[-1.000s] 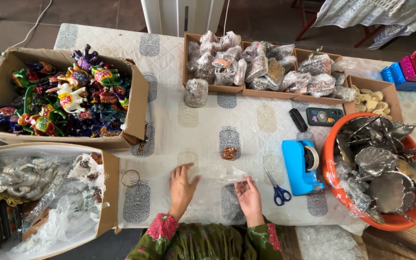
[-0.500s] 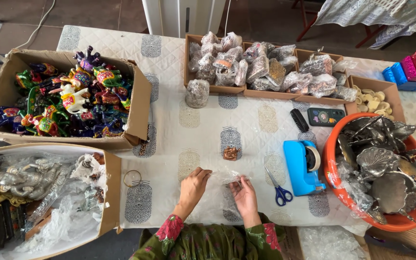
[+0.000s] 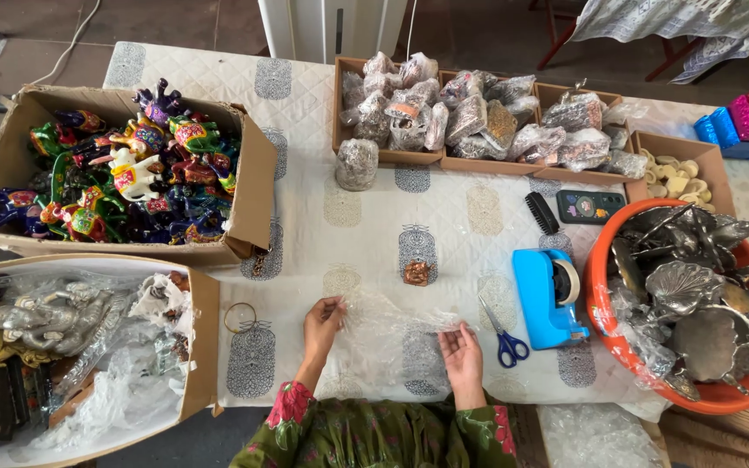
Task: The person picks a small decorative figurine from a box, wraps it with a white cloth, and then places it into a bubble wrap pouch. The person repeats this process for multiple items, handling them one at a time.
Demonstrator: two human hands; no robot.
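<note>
A sheet of clear plastic wrap (image 3: 387,334) lies crumpled on the white patterned tablecloth (image 3: 357,234) in front of me. My left hand (image 3: 322,325) pinches its left edge and lifts it slightly. My right hand (image 3: 461,357) holds the sheet's right edge near the table front. Just beyond the sheet sits a small brown and orange figurine (image 3: 416,272). Blue-handled scissors (image 3: 504,338) lie right of my right hand, and a blue tape dispenser (image 3: 550,297) stands beside them.
A cardboard box of colourful painted figurines (image 3: 132,178) sits far left, a box with wrapped silver items (image 3: 71,347) below it. Trays of wrapped packets (image 3: 470,117) line the back. An orange tub of silver metal dishes (image 3: 695,303) stands right. A metal ring (image 3: 240,317) lies near the left box.
Both hands have taken hold of the plastic sheet and spread apart, pulling it wider; one second ago they lay flat and closer together on the cloth.
</note>
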